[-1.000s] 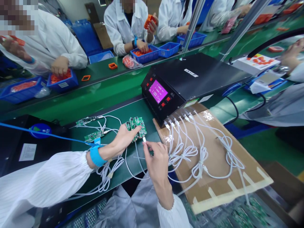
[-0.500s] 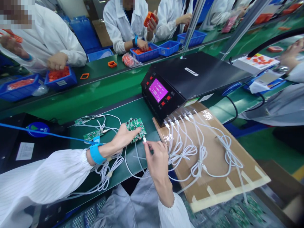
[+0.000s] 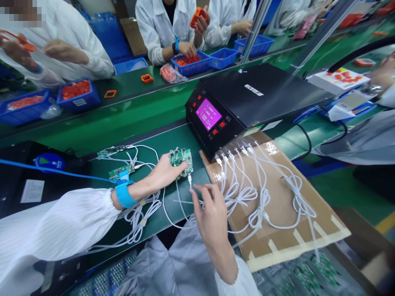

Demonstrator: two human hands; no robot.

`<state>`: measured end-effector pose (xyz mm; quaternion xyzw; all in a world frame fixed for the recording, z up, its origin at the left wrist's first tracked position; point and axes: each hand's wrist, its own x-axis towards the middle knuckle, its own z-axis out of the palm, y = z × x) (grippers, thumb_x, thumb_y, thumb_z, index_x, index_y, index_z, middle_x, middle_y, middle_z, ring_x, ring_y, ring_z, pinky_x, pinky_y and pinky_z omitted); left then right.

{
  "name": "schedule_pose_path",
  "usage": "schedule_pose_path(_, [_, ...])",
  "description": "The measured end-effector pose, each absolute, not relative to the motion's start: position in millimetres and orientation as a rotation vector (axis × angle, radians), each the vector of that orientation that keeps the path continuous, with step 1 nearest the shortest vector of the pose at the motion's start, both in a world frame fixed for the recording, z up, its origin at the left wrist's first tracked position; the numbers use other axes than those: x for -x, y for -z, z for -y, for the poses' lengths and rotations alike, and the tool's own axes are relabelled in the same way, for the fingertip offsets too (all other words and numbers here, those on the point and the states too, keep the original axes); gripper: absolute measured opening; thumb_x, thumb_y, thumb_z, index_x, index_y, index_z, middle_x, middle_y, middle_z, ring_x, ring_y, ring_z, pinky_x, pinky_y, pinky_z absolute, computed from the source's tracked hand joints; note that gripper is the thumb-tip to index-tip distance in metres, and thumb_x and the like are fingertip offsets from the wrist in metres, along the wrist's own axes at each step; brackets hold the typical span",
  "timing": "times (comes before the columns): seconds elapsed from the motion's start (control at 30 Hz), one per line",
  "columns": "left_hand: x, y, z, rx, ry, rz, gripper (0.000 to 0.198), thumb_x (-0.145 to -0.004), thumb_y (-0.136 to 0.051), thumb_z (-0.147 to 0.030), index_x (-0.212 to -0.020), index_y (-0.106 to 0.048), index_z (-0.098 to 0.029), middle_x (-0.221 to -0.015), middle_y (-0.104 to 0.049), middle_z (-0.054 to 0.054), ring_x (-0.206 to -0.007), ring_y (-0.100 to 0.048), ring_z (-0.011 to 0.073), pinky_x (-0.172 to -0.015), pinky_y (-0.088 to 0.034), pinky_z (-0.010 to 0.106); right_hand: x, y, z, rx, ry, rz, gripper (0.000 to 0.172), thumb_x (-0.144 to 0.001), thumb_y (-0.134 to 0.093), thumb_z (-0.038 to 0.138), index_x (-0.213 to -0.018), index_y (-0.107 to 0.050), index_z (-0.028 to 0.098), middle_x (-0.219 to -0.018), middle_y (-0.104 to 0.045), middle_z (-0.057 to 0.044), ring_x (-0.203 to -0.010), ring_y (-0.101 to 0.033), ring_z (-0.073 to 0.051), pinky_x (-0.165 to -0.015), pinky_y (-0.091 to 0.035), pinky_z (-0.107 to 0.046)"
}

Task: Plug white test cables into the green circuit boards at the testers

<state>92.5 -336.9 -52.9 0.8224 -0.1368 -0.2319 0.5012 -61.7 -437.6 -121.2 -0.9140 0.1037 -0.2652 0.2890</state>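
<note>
My left hand (image 3: 165, 172), a blue strap on its wrist, is closed on a green circuit board (image 3: 186, 155) with the thumb lying across its face. A white cable plug (image 3: 189, 179) sits at the board's lower edge and looks plugged in. Just below that plug is my right hand (image 3: 212, 216), its thumb and fingers apart with nothing visibly held. Left of my left hand, two more circuit boards (image 3: 119, 172) lie on the green bench with white cables attached. A bundle of white cables (image 3: 137, 224) lies below my left forearm.
A black tester (image 3: 216, 119) with a lit purple screen stands ahead, several white cables plugged into its front. Taped cardboard (image 3: 277, 242) lies under coiled cables at right. Across the bench, co-workers handle orange parts beside blue bins (image 3: 191, 68). A black box (image 3: 21, 197) stands at left.
My right hand has let go of the white plug and drawn back slightly, fingers spreading. My left hand still holds the board. A co-worker at left has lifted a hand out of a bin.
</note>
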Motion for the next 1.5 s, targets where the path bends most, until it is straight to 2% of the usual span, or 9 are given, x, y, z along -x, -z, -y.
schedule_pose_path(0.17, [-92, 49, 338, -1.993, 0.54, 0.349, 0.018, -0.093, -0.067, -0.032, -0.083, -0.063, -0.018, -0.072, -0.07, 0.001, -0.066, -0.065, 0.0165, -0.065, -0.05, 0.027, 88, 137, 429, 2.653, 0.479, -0.166, 0.019, -0.095, -0.057, 0.005, -0.101, -0.071, 0.018, -0.103, -0.056, -0.012, -0.092, -0.057, -0.025, -0.073, -0.049, -0.034])
schedule_pose_path(0.33, [-90, 51, 339, -1.954, 0.551, 0.323, 0.015, -0.093, -0.066, -0.032, -0.09, -0.061, -0.017, -0.075, -0.071, 0.002, -0.065, -0.066, 0.0166, -0.063, -0.051, 0.027, 80, 154, 430, 2.697, 0.412, -0.161, 0.019, -0.09, -0.057, 0.002, -0.087, -0.064, 0.019, -0.099, -0.054, -0.009, -0.086, -0.055, -0.023, -0.067, -0.047, -0.031])
schedule_pose_path(0.5, [-89, 52, 340, -1.938, 0.588, 0.303, 0.021, -0.093, -0.068, -0.035, -0.101, -0.067, -0.015, -0.078, -0.07, 0.002, -0.062, -0.063, 0.0153, -0.057, -0.049, 0.026, 72, 150, 439, 2.533, 0.457, -0.199, 0.02, -0.098, -0.049, 0.006, -0.09, -0.061, 0.02, -0.097, -0.056, -0.009, -0.085, -0.057, -0.022, -0.067, -0.049, -0.031])
schedule_pose_path(0.6, [-91, 50, 339, -1.954, 0.612, 0.33, 0.027, -0.094, -0.067, -0.038, -0.105, -0.072, -0.014, -0.079, -0.07, 0.003, -0.062, -0.06, 0.014, -0.059, -0.048, 0.026, 74, 136, 449, 2.456, 0.523, -0.096, 0.015, -0.104, -0.05, 0.014, -0.096, -0.062, 0.02, -0.106, -0.059, -0.012, -0.096, -0.059, -0.024, -0.078, -0.053, -0.036])
schedule_pose_path(0.73, [-94, 50, 339, -1.942, 0.619, 0.337, 0.04, -0.094, -0.067, -0.053, -0.101, -0.076, -0.014, -0.071, -0.065, 0.003, -0.062, -0.059, 0.0151, -0.06, -0.047, 0.027, 76, 118, 463, 2.196, 0.595, -0.109, 0.008, -0.106, -0.051, 0.018, -0.109, -0.058, 0.021, -0.111, -0.065, -0.01, -0.107, -0.064, -0.023, -0.094, -0.054, -0.039])
schedule_pose_path(0.9, [-93, 48, 344, -1.88, 0.634, 0.334, 0.053, -0.091, -0.068, -0.066, -0.102, -0.076, -0.015, -0.071, -0.062, 0.002, -0.063, -0.058, 0.0162, -0.058, -0.045, 0.027, 68, 113, 470, 1.847, 0.603, -0.355, 0.01, -0.108, -0.051, 0.028, -0.114, -0.057, 0.023, -0.097, -0.072, -0.003, -0.09, -0.072, -0.017, -0.084, -0.056, -0.031])
schedule_pose_path(1.07, [-90, 45, 345, -1.845, 0.687, 0.358, 0.058, -0.094, -0.062, -0.07, -0.106, -0.075, -0.015, -0.072, -0.063, 0.003, -0.065, -0.059, 0.0167, -0.061, -0.046, 0.027, 57, 109, 472, 1.718, 0.624, -0.423, 0.02, -0.106, -0.054, 0.034, -0.117, -0.066, 0.022, -0.097, -0.073, -0.004, -0.081, -0.071, -0.016, -0.076, -0.057, -0.03])
schedule_pose_path(1.27, [-78, 42, 347, -1.706, 0.766, 0.311, 0.057, -0.095, -0.061, -0.07, -0.104, -0.074, -0.015, -0.072, -0.06, 0.001, -0.063, -0.058, 0.0148, -0.064, -0.047, 0.027, 42, 107, 472, 1.631, 0.677, -0.431, 0.022, -0.104, -0.059, 0.037, -0.108, -0.075, 0.023, -0.099, -0.074, -0.005, -0.087, -0.07, -0.018, -0.083, -0.057, -0.034])
schedule_pose_path(1.5, [-67, 32, 350, -1.717, 0.853, 0.318, 0.053, -0.096, -0.061, -0.068, -0.092, -0.071, -0.016, -0.071, -0.059, 0.0, -0.067, -0.058, 0.0147, -0.073, -0.048, 0.029, 38, 103, 471, 1.539, 0.709, -0.373, 0.025, -0.102, -0.064, 0.034, -0.119, -0.078, 0.024, -0.105, -0.072, -0.008, -0.09, -0.069, -0.018, -0.082, -0.059, -0.034])
